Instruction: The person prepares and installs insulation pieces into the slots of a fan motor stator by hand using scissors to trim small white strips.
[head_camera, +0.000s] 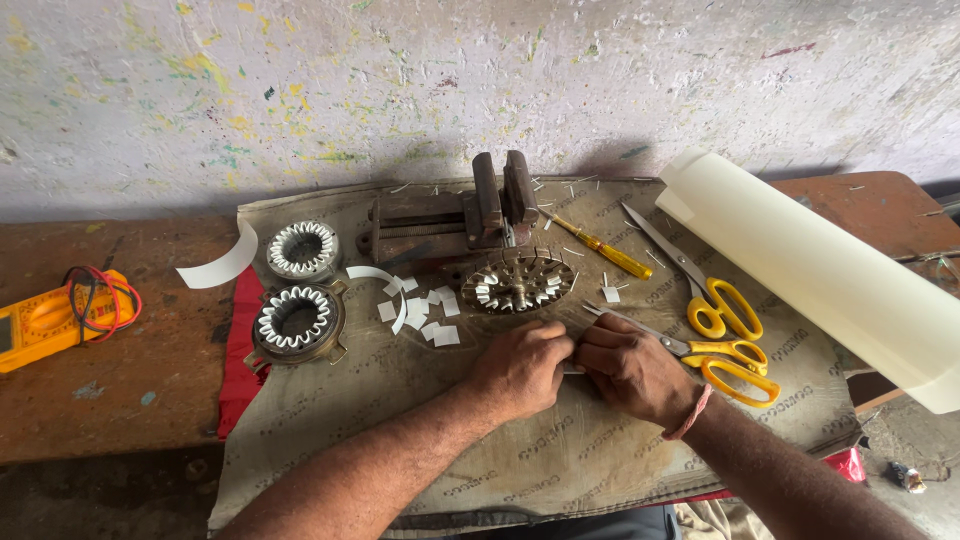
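On sacking (420, 420), left hand (520, 368) and right hand (630, 368) grip clamped on small white paper strip (573, 345)

Both forearms enter from the bottom edge and converge at centre frame. The left hand (520, 368) is curled into a loose fist, knuckles up. The right hand (632, 368) sits just beside it, fingers bent inward, fingertips meeting the left's

A small white paper piece (572, 345) is pinched between left hand (522, 368) and right hand (632, 368) on the sacking cloth (500, 450); yellow-handled scissors (722, 352) are lying just beside the right hand.
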